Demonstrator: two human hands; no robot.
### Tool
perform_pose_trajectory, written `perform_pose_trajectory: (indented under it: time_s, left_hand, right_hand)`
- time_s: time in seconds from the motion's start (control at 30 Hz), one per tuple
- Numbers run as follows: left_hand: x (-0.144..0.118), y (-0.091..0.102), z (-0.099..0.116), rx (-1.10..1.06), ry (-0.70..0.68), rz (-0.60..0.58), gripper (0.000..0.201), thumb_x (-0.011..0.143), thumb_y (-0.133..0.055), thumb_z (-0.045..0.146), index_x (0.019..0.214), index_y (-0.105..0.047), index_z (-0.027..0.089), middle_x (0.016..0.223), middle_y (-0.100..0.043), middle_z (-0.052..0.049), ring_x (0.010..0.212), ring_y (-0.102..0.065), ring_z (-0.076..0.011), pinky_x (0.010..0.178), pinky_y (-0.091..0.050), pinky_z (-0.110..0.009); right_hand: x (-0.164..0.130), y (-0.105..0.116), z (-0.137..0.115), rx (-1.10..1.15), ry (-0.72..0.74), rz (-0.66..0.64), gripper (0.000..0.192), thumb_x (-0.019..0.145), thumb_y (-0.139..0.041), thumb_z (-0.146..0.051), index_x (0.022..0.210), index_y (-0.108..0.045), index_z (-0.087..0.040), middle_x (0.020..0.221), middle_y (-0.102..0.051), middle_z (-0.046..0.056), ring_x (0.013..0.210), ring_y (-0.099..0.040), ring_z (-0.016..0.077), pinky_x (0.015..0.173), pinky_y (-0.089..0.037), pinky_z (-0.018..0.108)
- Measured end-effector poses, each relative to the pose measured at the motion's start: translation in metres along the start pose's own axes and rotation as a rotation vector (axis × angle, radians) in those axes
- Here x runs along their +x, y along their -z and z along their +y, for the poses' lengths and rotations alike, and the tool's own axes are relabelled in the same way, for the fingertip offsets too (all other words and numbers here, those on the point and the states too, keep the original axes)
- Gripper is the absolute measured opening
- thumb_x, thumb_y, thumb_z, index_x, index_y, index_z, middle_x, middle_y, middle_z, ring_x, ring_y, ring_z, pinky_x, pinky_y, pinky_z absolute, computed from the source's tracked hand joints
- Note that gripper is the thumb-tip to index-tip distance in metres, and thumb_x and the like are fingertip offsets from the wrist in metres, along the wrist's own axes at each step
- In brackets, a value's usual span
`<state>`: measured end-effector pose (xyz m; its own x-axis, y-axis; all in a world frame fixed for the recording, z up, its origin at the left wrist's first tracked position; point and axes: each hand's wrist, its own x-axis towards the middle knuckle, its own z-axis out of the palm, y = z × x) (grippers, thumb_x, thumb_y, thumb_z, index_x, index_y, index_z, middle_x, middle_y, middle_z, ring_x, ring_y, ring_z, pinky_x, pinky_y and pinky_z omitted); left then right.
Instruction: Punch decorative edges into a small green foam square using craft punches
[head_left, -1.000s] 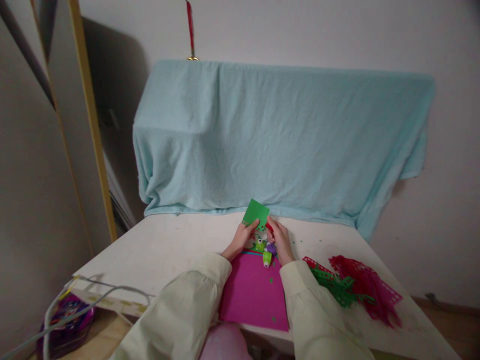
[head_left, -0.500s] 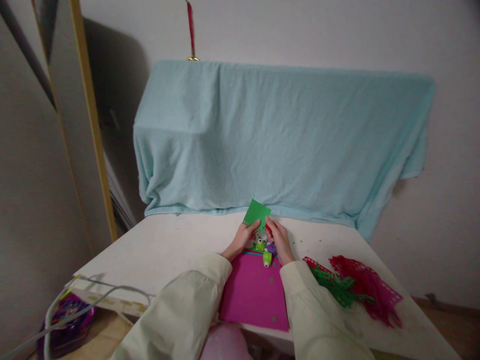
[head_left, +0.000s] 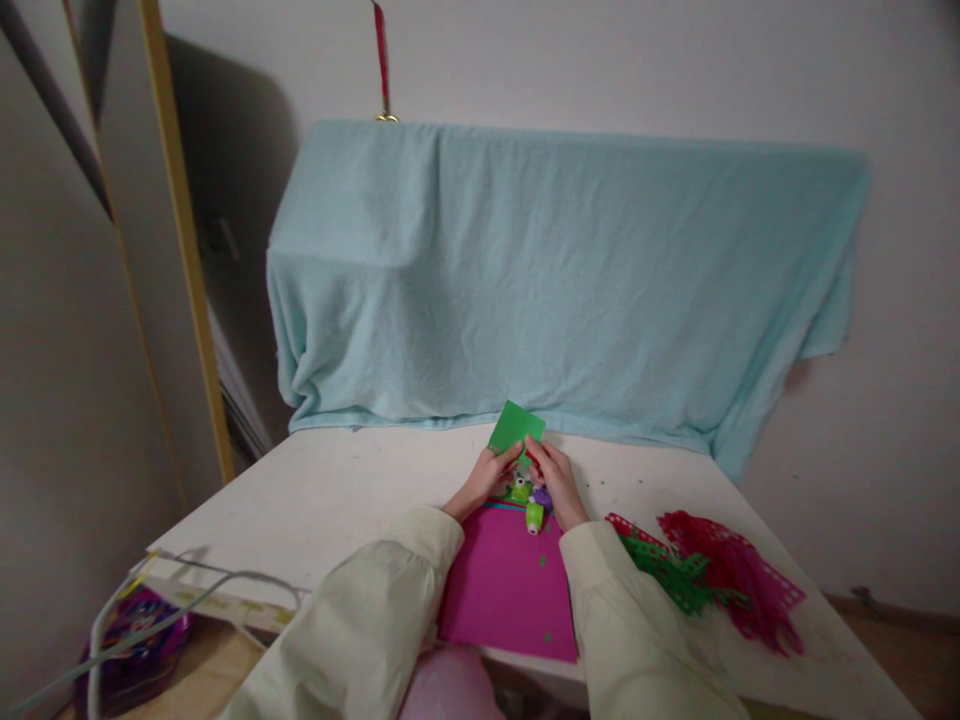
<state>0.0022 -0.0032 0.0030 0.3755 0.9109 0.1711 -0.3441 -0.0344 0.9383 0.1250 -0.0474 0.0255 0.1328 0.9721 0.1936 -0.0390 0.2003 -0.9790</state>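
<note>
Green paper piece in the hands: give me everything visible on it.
The green paper piece is a small, flat, plain bright green sheet, roughly rectangular, looking like thin card or craft foam. It is held tilted above the white table, one corner pointing up toward the light blue cloth behind it. The left hand pinches its lower left edge; the right hand meets its lower right edge, where something small and red shows. Its lower part is hidden by the fingers. No punched holes are visible on the exposed part.

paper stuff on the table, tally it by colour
green: 2, the green square pinched by the left hand and right hand, and the green punched scraps
magenta: 1, the magenta sheet
red: 1, the red punched scraps
total: 4
</note>
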Motion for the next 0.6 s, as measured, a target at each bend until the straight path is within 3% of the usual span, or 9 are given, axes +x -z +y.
perform_pose_trajectory:
  time_s: [0.6]
  left_hand:
    - [-0.005, -0.005, 0.01, 0.027, 0.004, -0.002, 0.047, 0.069, -0.068, 0.059, 0.079, -0.053, 0.015, 0.055, -0.04, 0.007, 0.044, -0.029, -0.0048, 0.044, -0.02, -0.02]
  right_hand:
    - [-0.004, -0.002, -0.005, 0.025, -0.017, -0.028, 0.039, 0.078, -0.062, -0.056, 0.067, -0.05, -0.02, 0.048, -0.038, -0.007, 0.043, -0.03, 0.0089, 0.042, -0.018, 0.024]
